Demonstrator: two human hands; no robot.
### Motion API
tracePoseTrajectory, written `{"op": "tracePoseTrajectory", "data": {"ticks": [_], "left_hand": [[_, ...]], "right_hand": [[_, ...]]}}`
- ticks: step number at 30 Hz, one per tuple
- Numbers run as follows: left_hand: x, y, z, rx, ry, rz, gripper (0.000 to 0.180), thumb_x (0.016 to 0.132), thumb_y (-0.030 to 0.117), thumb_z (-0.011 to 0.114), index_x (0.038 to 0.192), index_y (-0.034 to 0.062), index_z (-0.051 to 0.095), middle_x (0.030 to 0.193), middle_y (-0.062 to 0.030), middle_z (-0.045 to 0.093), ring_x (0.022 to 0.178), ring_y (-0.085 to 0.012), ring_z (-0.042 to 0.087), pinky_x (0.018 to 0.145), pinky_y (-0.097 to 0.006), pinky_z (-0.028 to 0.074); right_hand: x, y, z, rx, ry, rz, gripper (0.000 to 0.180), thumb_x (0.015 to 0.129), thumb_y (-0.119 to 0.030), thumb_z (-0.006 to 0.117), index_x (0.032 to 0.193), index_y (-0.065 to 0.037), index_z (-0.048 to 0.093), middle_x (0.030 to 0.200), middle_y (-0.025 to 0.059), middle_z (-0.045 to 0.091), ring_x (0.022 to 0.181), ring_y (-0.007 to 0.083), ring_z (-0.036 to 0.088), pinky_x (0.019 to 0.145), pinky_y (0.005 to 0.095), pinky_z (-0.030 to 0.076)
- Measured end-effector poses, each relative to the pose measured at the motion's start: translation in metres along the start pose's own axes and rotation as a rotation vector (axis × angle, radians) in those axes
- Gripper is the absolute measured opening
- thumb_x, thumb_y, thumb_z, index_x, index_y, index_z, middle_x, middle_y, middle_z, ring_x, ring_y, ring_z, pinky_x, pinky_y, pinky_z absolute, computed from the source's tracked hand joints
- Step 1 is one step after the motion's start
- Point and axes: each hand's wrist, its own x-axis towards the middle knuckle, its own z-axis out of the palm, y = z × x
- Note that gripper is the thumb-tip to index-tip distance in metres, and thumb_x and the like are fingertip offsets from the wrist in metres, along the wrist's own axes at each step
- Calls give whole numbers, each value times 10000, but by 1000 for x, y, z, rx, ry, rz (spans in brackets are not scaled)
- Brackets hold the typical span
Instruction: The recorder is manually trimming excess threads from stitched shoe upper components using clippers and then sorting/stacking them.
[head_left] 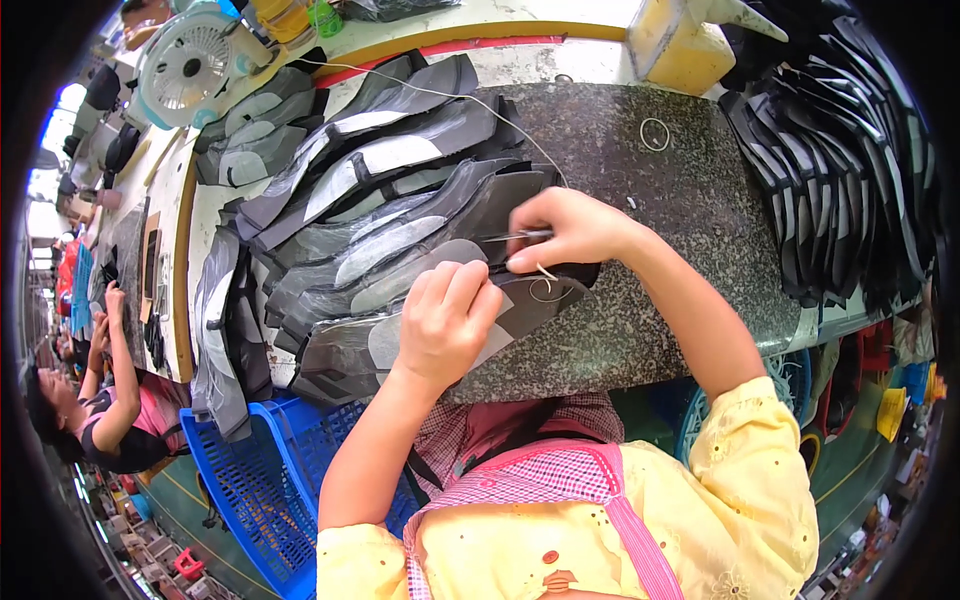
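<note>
My left hand is closed on a dark grey and black fabric piece with a light grey patch, gripping its upper edge. To its right, my right hand pinches a slim metal tool, whose tip points left over the pieces; its exact kind is unclear. A thin white cord curls out just below the right fingertips, over the held piece. Behind both hands lies an overlapping pile of similar grey pieces, curved and layered.
A speckled stone slab covers the bench, with a small white ring on it. Stacked black pieces fill the far right. A fan stands at back left. Blue baskets sit below, and another person is at left.
</note>
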Motion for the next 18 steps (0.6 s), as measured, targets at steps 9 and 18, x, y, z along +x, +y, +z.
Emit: {"op": "tracePoseTrajectory", "data": {"ticks": [9, 18], "left_hand": [[-22, -10, -46, -476, 347, -227, 207, 727, -77, 599, 887, 35, 530, 858, -148, 644, 702, -271, 632, 674, -360, 502], [11, -4, -73, -460, 225, -524, 126, 777, 35, 652, 796, 23, 528, 654, -61, 538, 571, -154, 522, 527, -272, 417]], "right_hand": [[34, 3, 9, -393, 77, 143, 234, 693, -271, 697, 878, -131, 666, 788, 115, 640, 809, 299, 615, 689, 395, 469], [-25, 7, -14, 273, 445, -184, 220, 787, -47, 597, 1005, -18, 613, 822, 20, 621, 770, 55, 535, 695, 227, 449]]}}
